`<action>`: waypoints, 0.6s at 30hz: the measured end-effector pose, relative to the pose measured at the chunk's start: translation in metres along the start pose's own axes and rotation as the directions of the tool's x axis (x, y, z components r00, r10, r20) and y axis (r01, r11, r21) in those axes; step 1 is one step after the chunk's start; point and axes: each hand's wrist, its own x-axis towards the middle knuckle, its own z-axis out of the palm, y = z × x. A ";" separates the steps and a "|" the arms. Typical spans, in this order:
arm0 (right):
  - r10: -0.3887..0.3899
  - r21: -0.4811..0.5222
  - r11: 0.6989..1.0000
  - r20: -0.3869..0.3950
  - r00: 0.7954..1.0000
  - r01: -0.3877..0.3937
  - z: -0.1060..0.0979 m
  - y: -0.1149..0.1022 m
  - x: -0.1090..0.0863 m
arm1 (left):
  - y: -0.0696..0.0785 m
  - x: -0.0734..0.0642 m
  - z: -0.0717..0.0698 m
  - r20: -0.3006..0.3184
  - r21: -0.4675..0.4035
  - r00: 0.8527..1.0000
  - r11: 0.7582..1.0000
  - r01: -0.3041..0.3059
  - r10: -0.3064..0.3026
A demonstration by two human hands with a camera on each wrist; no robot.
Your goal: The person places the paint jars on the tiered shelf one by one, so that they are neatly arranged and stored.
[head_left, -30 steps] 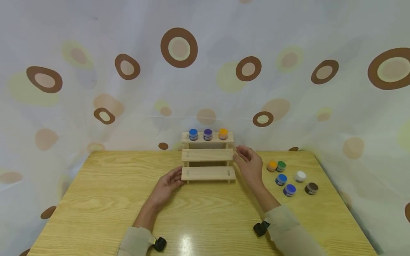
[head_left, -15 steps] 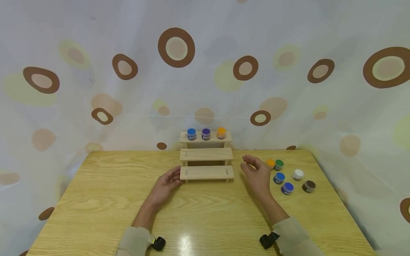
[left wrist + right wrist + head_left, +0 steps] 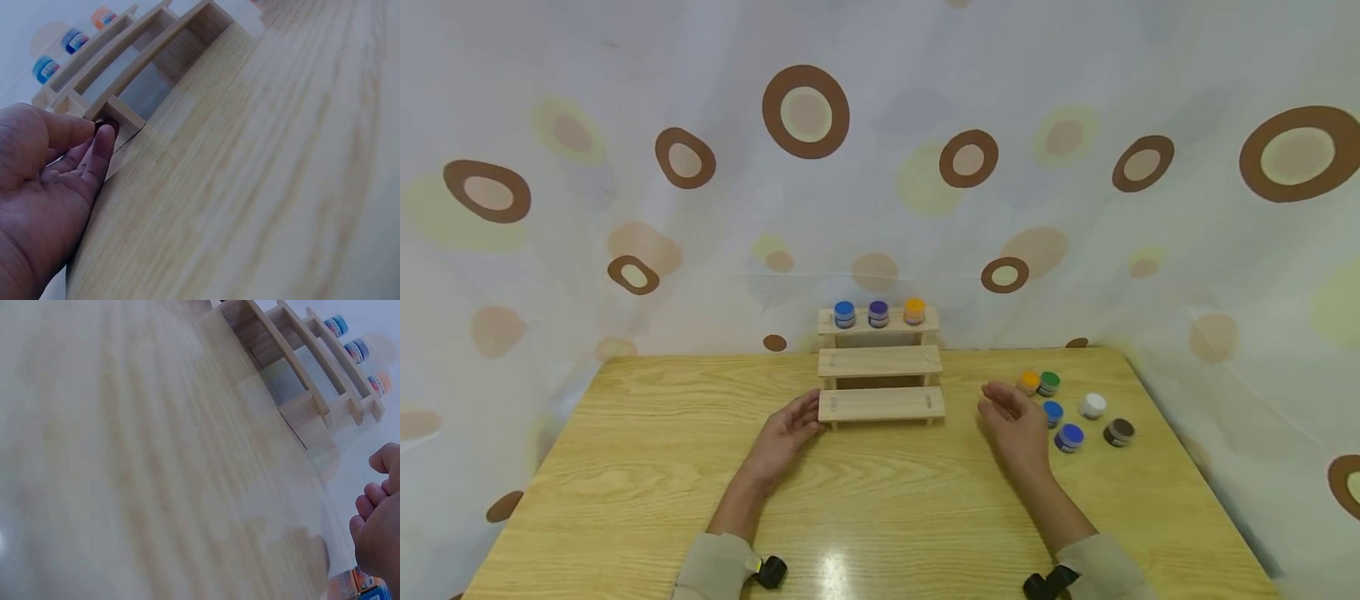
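Note:
A three-tier wooden display stand (image 3: 880, 405) stands at the back middle of the table in the head view. On its top tier sit a blue-lidded paint jar (image 3: 844, 315), a purple-lidded jar (image 3: 878, 314) and an orange-lidded jar (image 3: 914, 312). My left hand (image 3: 784, 437) touches the left end of the lowest tier, its fingertips right at the corner and leg in the left wrist view. To the right of the stand, my right hand (image 3: 1018, 432) hovers over the table with loosely bent fingers and nothing in them. It partly covers a blue jar (image 3: 1054, 413).
Several loose jars lie right of my right hand: orange (image 3: 1029, 382), green (image 3: 1049, 383), white (image 3: 1093, 406), dark blue (image 3: 1070, 437) and dark brown (image 3: 1119, 432). Behind the wooden table (image 3: 647, 467) hangs a patterned cloth (image 3: 715, 233).
My right hand has moved away from the stand's right end, rightward and toward me, to beside the loose jars. My left hand stays at the lowest tier. The head view has shifted slightly.

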 end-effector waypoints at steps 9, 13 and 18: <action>-0.036 0.003 0.999 -0.010 0.999 0.036 -0.022 0.001 -0.020 | 0.001 -0.002 0.000 -0.007 0.011 1.000 1.000 0.008 -0.008; -0.018 -0.013 1.000 -0.010 1.000 0.018 -0.030 -0.001 -0.028 | 0.001 -0.002 0.000 -0.017 0.022 1.000 1.000 0.011 -0.010; 0.007 -0.058 0.998 -0.012 1.000 -0.007 -0.043 -0.001 -0.035 | 0.001 -0.002 0.000 -0.021 0.019 1.000 1.000 0.014 -0.014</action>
